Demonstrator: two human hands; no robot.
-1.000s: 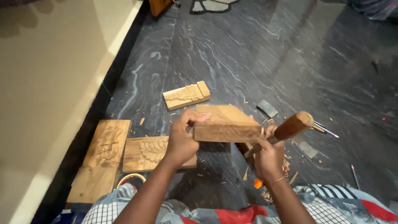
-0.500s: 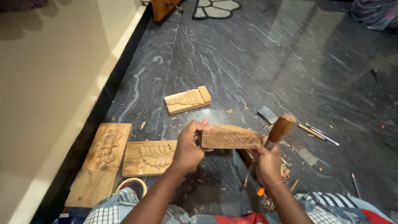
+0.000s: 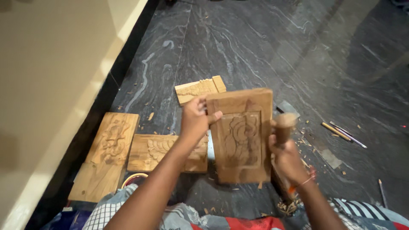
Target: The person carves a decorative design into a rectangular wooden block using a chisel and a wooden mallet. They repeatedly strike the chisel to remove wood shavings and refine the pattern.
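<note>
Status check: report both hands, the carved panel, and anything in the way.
Left hand grips carved wooden panel, held upright. Right hand grips wooden mallet beside it. Other carved boards on floor behind.

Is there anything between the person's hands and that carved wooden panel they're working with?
Nothing visible. The left hand already grips the carved panel at its left edge, thumb on the front. The right hand holds a wooden mallet just beside the panel's right edge.

Dark veined stone floor (image 3: 264, 47), cream wall (image 3: 47, 68)
</note>
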